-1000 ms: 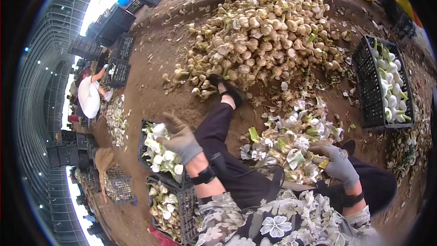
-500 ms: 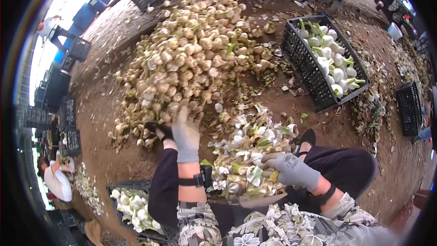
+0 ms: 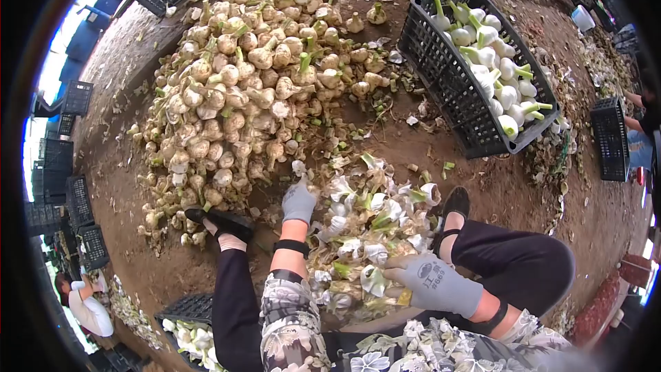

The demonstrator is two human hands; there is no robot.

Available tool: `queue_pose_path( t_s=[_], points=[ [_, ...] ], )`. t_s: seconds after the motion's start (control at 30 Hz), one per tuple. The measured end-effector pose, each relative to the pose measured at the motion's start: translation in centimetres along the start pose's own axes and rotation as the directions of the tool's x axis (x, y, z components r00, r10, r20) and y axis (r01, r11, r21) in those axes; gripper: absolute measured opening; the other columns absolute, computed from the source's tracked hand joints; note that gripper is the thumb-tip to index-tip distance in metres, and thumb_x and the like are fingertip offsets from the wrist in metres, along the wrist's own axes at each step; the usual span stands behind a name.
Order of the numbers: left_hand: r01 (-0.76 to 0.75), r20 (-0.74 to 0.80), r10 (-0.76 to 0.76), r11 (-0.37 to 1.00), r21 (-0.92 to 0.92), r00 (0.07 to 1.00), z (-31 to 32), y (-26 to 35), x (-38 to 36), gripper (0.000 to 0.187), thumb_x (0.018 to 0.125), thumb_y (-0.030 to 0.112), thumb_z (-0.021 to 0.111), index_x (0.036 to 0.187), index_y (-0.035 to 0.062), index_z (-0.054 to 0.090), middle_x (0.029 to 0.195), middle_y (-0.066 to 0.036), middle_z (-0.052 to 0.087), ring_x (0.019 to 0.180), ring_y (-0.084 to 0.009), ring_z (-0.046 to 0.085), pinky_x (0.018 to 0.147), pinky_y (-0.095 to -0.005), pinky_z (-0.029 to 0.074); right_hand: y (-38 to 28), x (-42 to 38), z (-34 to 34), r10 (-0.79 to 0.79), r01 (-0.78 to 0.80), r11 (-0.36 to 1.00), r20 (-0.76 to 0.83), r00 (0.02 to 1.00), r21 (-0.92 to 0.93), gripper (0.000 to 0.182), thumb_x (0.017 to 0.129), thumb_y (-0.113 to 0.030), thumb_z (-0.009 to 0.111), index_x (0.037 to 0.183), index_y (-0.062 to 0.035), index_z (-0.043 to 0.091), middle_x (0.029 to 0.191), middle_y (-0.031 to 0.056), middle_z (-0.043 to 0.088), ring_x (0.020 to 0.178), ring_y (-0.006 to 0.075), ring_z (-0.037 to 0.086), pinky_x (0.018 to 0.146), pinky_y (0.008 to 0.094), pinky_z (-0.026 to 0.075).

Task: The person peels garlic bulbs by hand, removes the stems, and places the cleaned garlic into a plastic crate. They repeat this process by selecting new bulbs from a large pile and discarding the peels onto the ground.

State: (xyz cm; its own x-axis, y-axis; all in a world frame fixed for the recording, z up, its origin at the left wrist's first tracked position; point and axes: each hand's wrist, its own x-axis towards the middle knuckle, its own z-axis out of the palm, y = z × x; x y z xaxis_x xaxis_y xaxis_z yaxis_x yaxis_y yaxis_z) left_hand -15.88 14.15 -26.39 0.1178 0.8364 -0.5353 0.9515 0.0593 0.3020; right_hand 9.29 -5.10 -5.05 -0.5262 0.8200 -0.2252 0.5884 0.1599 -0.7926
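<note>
While the person sits on the dirt floor (image 3: 482, 186) with legs spread, the heap of white peelings (image 3: 365, 227) lies between the knees and serves as the marker for everything else. At its near edge the right hand (image 3: 434, 282), gloved in grey, is curled shut around a small yellow-handled tool (image 3: 405, 297), of which only a stub shows, so its long axis cannot be told. At the heap's far left edge the left hand (image 3: 299, 201) reaches forward, fingers bent down among the husks; whether it grips anything cannot be told. Beyond the heap spreads the big pile of unpeeled garlic (image 3: 241, 89). Right of that, past the heap, a black crate (image 3: 447, 76) holds peeled bulbs with stems pointing mostly up.
</note>
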Motion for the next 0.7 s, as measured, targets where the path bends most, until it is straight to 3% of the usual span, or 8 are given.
queue_pose_path(
  t_s=[0.1, 0.23, 0.3, 0.33, 0.4, 0.43, 0.53, 0.7],
  points=[
    [0.067, 0.021, -0.069, 0.995, 0.068, 0.997, -0.4, 0.2, -2.0, 0.056, 0.076, 0.039, 0.068, 0.122, 0.0086, 0.057, 0.114, -0.021, 0.064, 0.106, -0.0356, 0.061, 0.091, -0.0421, 0.048, -0.1, -0.2, 0.3, -0.034, 0.033, 0.999, -0.053, 0.998, -0.019, 0.046, 0.066, -0.004, 0.067, 0.110, -0.0018, 0.055, 0.109, 0.0165, 0.061, 0.098, 0.0353, 0.061, 0.079, 0.0418, 0.050],
    [0.019, -0.105, -0.064, 0.924, -0.382, 0.992, -0.6, -0.6, -4.4, 0.047, 0.077, 0.024, 0.066, 0.119, 0.0072, 0.056, 0.107, -0.018, 0.066, 0.097, -0.0294, 0.065, 0.086, -0.0370, 0.051, -0.6, 0.1, -0.2, 0.014, -0.013, 1.000, -0.052, 0.999, 0.015, 0.028, 0.079, -0.010, 0.066, 0.106, -0.0030, 0.062, 0.110, 0.0156, 0.064, 0.099, 0.0315, 0.063, 0.080, 0.0395, 0.051],
    [0.042, 0.055, 0.044, 0.260, -0.965, 0.998, -4.6, 2.4, -8.3, 0.040, 0.081, 0.010, 0.061, 0.120, 0.0059, 0.055, 0.103, -0.010, 0.064, 0.091, -0.0214, 0.065, 0.082, -0.0312, 0.053, -1.2, 0.3, -0.7, 0.028, -0.025, 0.998, -0.040, 0.999, 0.056, 0.025, 0.082, -0.012, 0.065, 0.105, -0.0030, 0.062, 0.108, 0.0160, 0.064, 0.097, 0.0311, 0.064, 0.080, 0.0389, 0.051],
    [0.032, 0.047, 0.051, 0.271, -0.962, 0.998, -6.0, 3.8, -9.8, 0.040, 0.081, 0.010, 0.061, 0.120, 0.0059, 0.055, 0.103, -0.010, 0.064, 0.091, -0.0214, 0.065, 0.082, -0.0312, 0.053, -1.5, 0.4, -0.9, 0.029, -0.007, 0.991, -0.162, 0.986, 0.132, 0.025, 0.085, -0.015, 0.064, 0.107, -0.0028, 0.063, 0.107, 0.0160, 0.064, 0.096, 0.0300, 0.064, 0.079, 0.0380, 0.051],
    [-0.044, -0.070, 0.218, -0.124, -0.991, 0.974, -8.4, 7.0, -12.7, 0.040, 0.082, -0.001, 0.058, 0.121, 0.0043, 0.052, 0.105, -0.006, 0.060, 0.090, -0.0155, 0.062, 0.083, -0.0271, 0.053, -1.9, 0.3, -1.4, 0.165, -0.090, 0.945, -0.220, 0.961, 0.316, 0.032, 0.093, -0.020, 0.060, 0.119, -0.0018, 0.060, 0.103, 0.0117, 0.065, 0.090, 0.0221, 0.065, 0.078, 0.0333, 0.051],
    [-0.050, -0.076, 0.234, -0.116, -0.992, 0.969, -9.7, 8.9, -14.6, 0.040, 0.082, -0.001, 0.058, 0.121, 0.0043, 0.052, 0.105, -0.006, 0.060, 0.090, -0.0155, 0.062, 0.083, -0.0271, 0.053, -2.2, 0.2, -1.7, 0.165, -0.084, 0.946, -0.240, 0.957, 0.314, 0.032, 0.093, -0.020, 0.060, 0.119, -0.0018, 0.060, 0.103, 0.0117, 0.065, 0.090, 0.0221, 0.065, 0.078, 0.0333, 0.051],
    [-0.277, -0.292, 0.267, -0.091, -0.957, 0.919, -11.0, 13.4, -19.6, 0.052, 0.076, -0.009, 0.069, 0.123, 0.0047, 0.051, 0.115, -0.007, 0.060, 0.100, -0.0154, 0.061, 0.089, -0.0275, 0.053, -3.6, 0.2, -3.3, 0.432, -0.136, 0.505, -0.113, 0.895, 0.853, 0.042, 0.099, -0.025, 0.052, 0.132, 0.0008, 0.050, 0.096, 0.0038, 0.062, 0.087, 0.0108, 0.062, 0.076, 0.0270, 0.053],
    [-0.400, -0.359, 0.458, -0.009, -0.917, 0.813, -8.7, 15.6, -23.7, 0.059, 0.077, -0.015, 0.064, 0.129, 0.0068, 0.049, 0.135, -0.013, 0.051, 0.115, -0.0184, 0.056, 0.096, -0.0295, 0.050, -2.6, -1.1, -2.7, 0.495, 0.153, 0.088, -0.177, 0.851, 0.984, 0.030, 0.100, -0.028, 0.051, 0.119, -0.0047, 0.055, 0.092, 0.0012, 0.061, 0.074, 0.0087, 0.059, 0.062, 0.0249, 0.050]
  ],
)
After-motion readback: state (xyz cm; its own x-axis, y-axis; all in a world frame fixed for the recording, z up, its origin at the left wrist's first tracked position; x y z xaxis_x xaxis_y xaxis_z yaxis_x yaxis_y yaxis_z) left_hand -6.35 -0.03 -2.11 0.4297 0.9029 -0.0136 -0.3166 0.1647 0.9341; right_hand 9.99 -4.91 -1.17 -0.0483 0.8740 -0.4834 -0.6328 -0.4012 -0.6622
